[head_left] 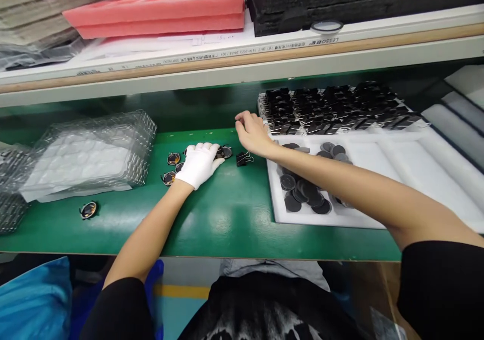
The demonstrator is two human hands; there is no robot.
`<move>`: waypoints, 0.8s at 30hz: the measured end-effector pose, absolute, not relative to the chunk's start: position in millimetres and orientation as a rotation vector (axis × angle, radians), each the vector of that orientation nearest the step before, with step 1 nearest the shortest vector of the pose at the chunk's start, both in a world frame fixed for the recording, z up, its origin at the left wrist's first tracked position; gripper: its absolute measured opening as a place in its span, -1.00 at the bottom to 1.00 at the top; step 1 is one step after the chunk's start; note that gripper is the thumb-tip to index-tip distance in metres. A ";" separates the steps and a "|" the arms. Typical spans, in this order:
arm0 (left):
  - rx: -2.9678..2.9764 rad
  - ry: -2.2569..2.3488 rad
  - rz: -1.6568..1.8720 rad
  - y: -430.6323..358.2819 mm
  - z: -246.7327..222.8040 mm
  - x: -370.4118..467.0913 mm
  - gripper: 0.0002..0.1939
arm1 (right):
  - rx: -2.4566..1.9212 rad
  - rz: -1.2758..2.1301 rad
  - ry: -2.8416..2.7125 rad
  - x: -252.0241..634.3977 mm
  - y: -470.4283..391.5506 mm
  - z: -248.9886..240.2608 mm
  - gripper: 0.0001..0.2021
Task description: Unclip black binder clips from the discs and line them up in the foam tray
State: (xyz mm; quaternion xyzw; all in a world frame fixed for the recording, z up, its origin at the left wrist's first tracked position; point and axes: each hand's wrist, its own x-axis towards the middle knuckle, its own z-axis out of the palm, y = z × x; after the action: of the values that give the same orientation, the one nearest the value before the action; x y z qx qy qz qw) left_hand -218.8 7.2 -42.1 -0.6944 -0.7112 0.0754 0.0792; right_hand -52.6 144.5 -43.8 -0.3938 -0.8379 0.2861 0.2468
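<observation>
My left hand [200,164], in a white glove, is closed at the edge of a round watch-like part [227,152], which has a black clip on it beside my fingers. More round parts [174,158] lie under and left of the glove, some half covered. My bare right hand [252,133] hovers over the green bench, its fingers loosely bent and apart, with nothing visible in them. Just below it is a black binder clip [244,159] with wire handles. Right of the hand, many such binder clips [333,109] stand in rows.
A white foam tray [278,214] at right holds dark round discs [302,193]. Stacked clear plastic trays [91,153] stand left, and a lone round part [88,210] lies in front of them. A shelf edge [242,70] crosses above, carrying pink foam [162,19].
</observation>
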 end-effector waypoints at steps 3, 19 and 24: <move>-2.104 -2.119 0.208 6.8 -43.7 -219.5 -0.47 | -1.396 0.750 -2.190 -77.0 135.6 -55.5 -0.50; -2.363 -2.208 -0.023 9.7 -47.1 -225.0 -0.50 | -1.337 0.608 -2.221 -71.6 145.0 -104.0 -0.36; -2.402 -2.171 -0.124 10.2 -55.4 -220.8 -0.50 | -1.278 0.607 -2.197 -68.8 150.8 -116.1 -0.39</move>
State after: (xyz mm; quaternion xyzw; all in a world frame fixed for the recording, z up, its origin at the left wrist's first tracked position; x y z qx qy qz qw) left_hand -220.8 10.2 -55.4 -0.7405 -0.6692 -0.0383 -0.0493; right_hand -68.8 150.8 -116.1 -0.4721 -0.8117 0.2241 0.2610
